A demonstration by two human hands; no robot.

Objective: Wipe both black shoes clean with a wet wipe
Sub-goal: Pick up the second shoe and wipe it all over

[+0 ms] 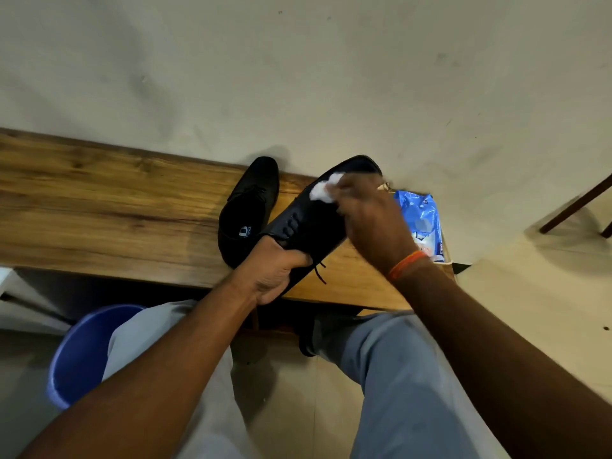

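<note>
1. Two black shoes: one shoe lies on the bench; one wipe pack.
2. Your left hand grips the raised shoe at its heel.
3. Your right hand presses the wet wipe near its toe, fingers curled.

We grip one black shoe at its heel with our left hand above the wooden table. Our right hand presses a white wet wipe against its toe. The second shoe lies on the table just beside it, and a blue wipes pack lies at the right end.
</note>
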